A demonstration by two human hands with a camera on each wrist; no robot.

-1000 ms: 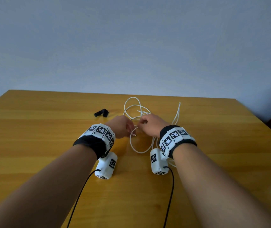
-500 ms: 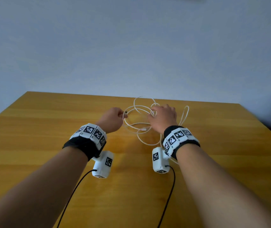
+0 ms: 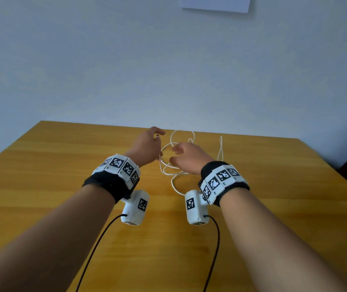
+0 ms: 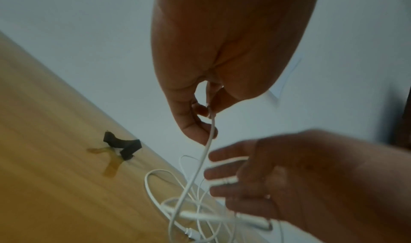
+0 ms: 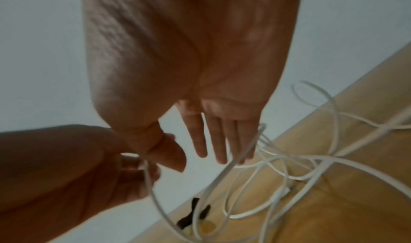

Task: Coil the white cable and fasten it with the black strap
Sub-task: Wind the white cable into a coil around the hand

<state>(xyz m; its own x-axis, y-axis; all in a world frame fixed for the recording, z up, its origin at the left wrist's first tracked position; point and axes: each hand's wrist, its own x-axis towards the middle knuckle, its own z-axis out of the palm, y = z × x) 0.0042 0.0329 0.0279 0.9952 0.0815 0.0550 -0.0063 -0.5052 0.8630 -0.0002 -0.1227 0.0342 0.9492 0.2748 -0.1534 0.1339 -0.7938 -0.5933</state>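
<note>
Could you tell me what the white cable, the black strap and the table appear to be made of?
White cable: smooth, slightly glossy plastic or rubber jacket; bends in soft loops.
Black strap: matte, flat band, probably fabric hook-and-loop; it lies kinked.
Table: wood or wood-look laminate, with visible grain and a soft sheen.

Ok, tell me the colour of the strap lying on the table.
Black. The strap shows best in the left wrist view, lying crumpled on the wooden table.

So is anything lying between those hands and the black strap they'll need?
Nothing visible. The black strap lies alone on the table, beyond the left hand, which pinches the white cable; only bare wood shows between.
</note>
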